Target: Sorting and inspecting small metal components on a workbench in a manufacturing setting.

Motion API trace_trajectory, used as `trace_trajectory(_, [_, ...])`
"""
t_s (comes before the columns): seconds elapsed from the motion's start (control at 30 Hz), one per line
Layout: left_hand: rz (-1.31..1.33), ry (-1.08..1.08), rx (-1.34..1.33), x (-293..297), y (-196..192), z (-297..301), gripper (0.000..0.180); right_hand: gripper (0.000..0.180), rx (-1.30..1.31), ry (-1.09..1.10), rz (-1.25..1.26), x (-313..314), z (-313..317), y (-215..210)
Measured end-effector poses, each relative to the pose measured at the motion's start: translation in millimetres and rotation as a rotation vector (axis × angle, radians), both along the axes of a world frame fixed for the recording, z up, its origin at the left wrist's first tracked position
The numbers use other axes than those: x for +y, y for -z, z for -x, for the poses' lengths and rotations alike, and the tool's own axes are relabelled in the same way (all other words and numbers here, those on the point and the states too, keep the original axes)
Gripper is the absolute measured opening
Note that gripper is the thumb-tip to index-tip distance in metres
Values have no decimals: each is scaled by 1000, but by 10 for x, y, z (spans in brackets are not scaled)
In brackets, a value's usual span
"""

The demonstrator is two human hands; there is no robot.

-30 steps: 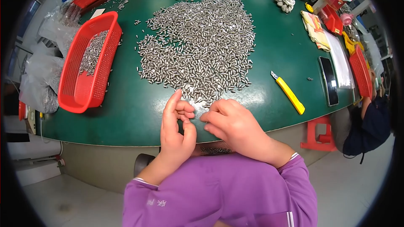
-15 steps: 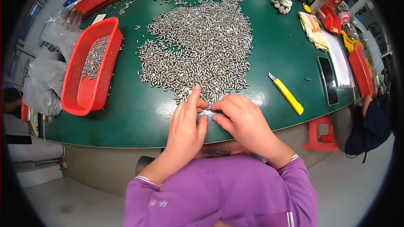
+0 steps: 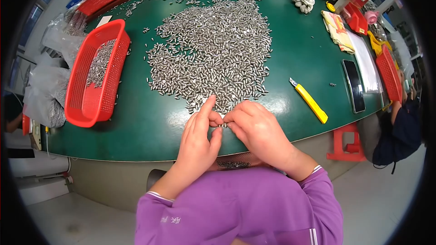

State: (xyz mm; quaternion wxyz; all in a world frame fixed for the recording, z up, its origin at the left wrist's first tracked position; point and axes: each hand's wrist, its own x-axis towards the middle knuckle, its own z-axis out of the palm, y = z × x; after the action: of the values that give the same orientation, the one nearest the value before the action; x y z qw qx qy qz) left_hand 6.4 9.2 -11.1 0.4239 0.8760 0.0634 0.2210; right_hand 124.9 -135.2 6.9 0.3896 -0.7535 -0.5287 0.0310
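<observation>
A broad pile of small silver metal pins with tapered ends covers the middle of the green table. My left hand and my right hand meet at the pile's near edge. A few metal pins stand out between the fingertips of both hands. On my left hand the index finger points forward over the pile, while the other fingertips and thumb close toward the pins. My right thumb and fingers are pinched together at them; the exact grip is partly hidden.
Left stands a red perforated basket partly filled with pins. A yellow utility knife and a phone lie right. Gloves and a cloth are farther back. Below the table edge is a mesh container holding small parts.
My right hand has moved slightly left, its fingertips now closed beside my left hand's. Pins now show between the fingertips.
</observation>
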Motion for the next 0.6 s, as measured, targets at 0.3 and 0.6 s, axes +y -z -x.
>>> trace_trajectory(0.3, [81, -35, 16, 5, -24, 14, 73, 16, 25, 63, -38, -8, 66, -18])
trace_trajectory(0.6, [-5, -67, 50, 3, -6, -10, 64, 15, 46, 75, -32, 21, 74, 9])
